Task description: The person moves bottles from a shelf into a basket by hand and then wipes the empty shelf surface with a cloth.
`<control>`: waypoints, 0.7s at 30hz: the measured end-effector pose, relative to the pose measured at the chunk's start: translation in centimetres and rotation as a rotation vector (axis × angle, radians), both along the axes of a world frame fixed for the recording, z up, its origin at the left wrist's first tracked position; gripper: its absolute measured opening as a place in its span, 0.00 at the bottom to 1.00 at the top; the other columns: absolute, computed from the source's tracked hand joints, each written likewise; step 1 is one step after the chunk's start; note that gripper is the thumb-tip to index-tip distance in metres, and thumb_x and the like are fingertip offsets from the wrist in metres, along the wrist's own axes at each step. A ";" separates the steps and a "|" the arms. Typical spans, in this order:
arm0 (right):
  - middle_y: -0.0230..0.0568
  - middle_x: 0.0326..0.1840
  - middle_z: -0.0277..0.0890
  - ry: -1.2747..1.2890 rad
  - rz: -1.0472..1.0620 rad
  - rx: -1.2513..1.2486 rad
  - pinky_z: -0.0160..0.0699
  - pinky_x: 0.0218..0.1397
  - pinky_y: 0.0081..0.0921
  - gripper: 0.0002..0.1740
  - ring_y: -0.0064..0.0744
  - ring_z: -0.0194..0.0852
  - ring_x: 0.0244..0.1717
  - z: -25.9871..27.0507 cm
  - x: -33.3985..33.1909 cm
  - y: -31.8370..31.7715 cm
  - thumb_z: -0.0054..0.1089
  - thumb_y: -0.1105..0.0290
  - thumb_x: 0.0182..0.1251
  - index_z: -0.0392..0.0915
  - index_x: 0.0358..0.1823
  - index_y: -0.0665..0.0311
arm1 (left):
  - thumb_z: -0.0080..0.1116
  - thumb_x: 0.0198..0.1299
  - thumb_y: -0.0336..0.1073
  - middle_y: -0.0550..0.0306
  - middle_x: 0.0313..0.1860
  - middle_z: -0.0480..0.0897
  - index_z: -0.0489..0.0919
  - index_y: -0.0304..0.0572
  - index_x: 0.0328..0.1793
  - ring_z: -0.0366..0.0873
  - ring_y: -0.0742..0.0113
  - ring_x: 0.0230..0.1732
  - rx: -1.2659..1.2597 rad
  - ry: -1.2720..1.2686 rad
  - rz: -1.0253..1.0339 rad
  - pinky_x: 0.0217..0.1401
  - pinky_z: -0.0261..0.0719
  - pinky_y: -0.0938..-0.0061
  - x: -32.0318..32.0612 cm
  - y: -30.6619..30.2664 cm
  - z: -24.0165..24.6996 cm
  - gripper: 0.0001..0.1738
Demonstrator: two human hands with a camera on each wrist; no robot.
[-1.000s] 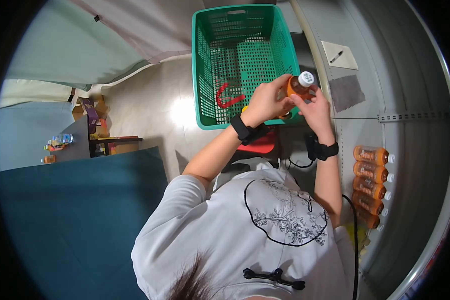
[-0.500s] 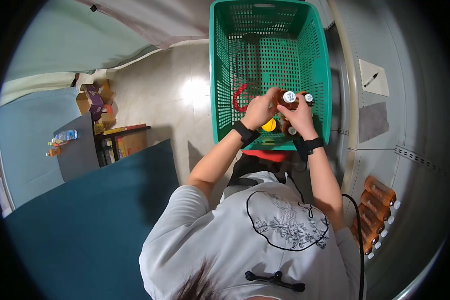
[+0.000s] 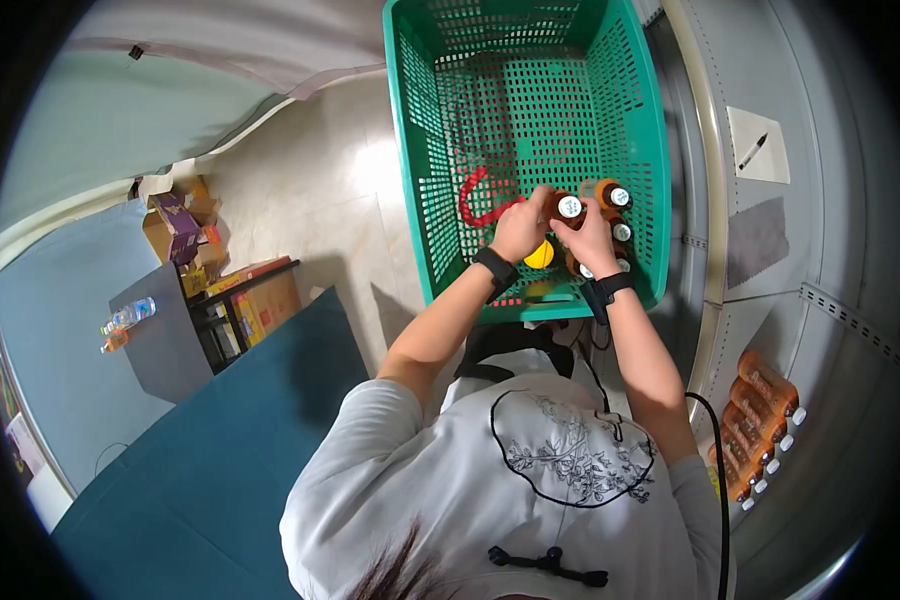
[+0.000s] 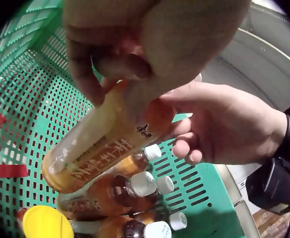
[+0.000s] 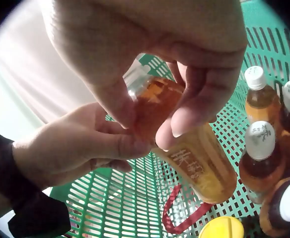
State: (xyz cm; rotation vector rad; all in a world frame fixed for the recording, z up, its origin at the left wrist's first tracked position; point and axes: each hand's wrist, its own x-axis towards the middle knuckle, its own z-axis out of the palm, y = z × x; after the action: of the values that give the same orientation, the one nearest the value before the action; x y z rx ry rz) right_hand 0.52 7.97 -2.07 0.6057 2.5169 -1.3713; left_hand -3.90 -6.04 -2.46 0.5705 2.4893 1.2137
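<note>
Both hands hold one bottle (image 3: pixel 568 208) of amber drink with a white cap, inside the near part of a green plastic basket (image 3: pixel 407 160). My left hand (image 3: pixel 520 232) grips its left side, and my right hand (image 3: pixel 587 242) has thumb and fingers around the upper part. In the left wrist view the printed bottle (image 4: pixel 98 144) slants, its base toward the lower left. Several matching bottles (image 5: pixel 260 141) stand or lean close by, to the right of the held one. A yellow round lid (image 3: pixel 538 254) sits just below the hands, and a red strip (image 3: pixel 465 200) shows left of them.
At right, a grey shelf carries a row of bottles lying down (image 3: pixel 760 420), a grey cloth (image 3: pixel 757 242) and paper with a pen (image 3: pixel 754 150). A dark teal surface (image 3: pixel 210 430) stands at left, with cardboard boxes (image 3: pixel 180 225) beyond. A black cable (image 3: pixel 718 450) runs beside the right arm.
The hands have brought the bottle left and down, from over the basket's right edge to inside it. The head view has shifted, and more bottles in the basket now show.
</note>
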 end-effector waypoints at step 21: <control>0.62 0.40 0.74 -0.241 -0.168 0.107 0.72 0.47 0.43 0.30 0.56 0.73 0.44 -6.5 -1.0 2.3 0.59 0.61 0.54 0.65 0.55 0.72 | 0.55 0.47 0.30 0.42 0.29 0.79 0.60 0.52 0.60 0.78 0.45 0.32 -0.206 -0.074 -0.068 0.31 0.75 0.56 -1.1 5.3 -8.5 0.31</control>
State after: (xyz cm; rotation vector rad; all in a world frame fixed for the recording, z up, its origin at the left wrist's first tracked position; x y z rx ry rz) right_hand -0.47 10.23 -8.52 0.9618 2.4000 -1.1407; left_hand -5.03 -0.77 -10.96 0.5411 2.4715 0.9223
